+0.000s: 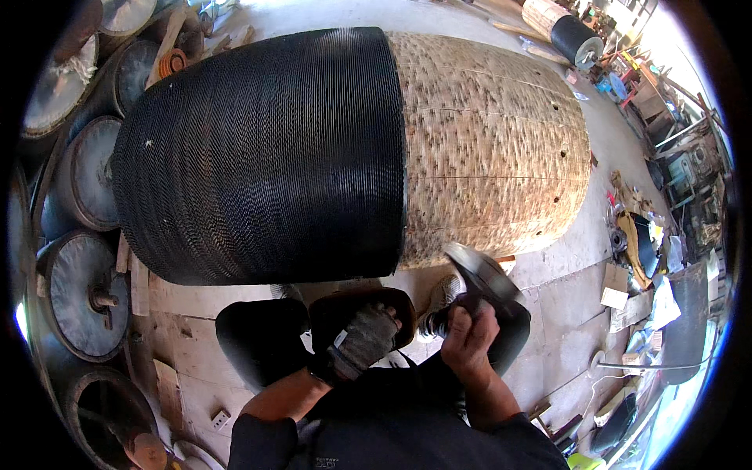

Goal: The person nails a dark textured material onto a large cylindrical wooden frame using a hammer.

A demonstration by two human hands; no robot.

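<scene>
My left hand (363, 341), in a grey glove with bare fingertips, is over a dark, brown-rimmed container (410, 311) between my knees. Its fingers curl in at the container; whatever they hold is hidden. With my right hand (470, 337) closed round its handle, a hammer (487, 279) is raised over my right knee, its head slightly blurred. Just beyond lies a big wooden drum (486, 141) on its side, its bare right part covered in small dark marks and a few holes. Black ridged wire-like covering (266, 157) wraps the drum's left part.
Several metal-ended rollers (86, 294) are stacked along the left. Another part-black drum (576, 39) lies at the far right. Cardboard (615, 286), plastic and scraps clutter the right side. A thin metal rod (658, 366) stands out at the lower right. A small socket block (221, 420) is on the floor.
</scene>
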